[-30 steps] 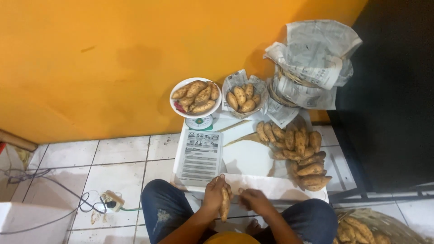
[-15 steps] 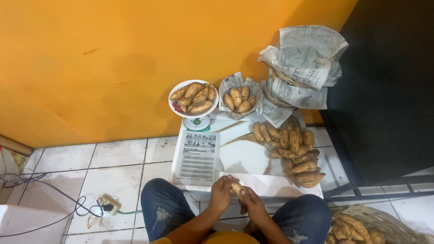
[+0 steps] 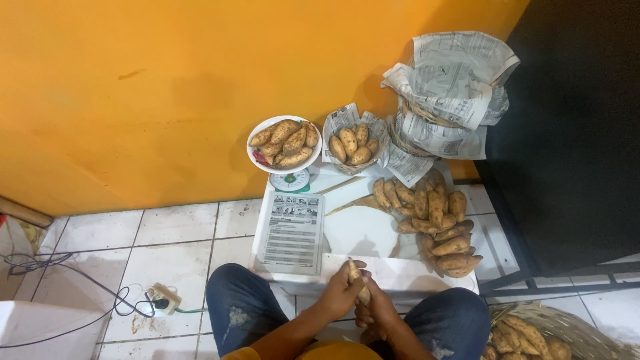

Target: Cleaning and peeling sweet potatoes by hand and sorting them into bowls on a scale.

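Seated person's left hand (image 3: 341,293) and right hand (image 3: 377,308), fingers wrapped around one sweet potato (image 3: 357,277), have turned it from lying flat to standing upright, just before the low white table (image 3: 400,272), suggesting fresh handling.

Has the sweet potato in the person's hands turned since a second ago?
Yes. The sweet potato, earlier lying lower, now stands upright against the white table edge.
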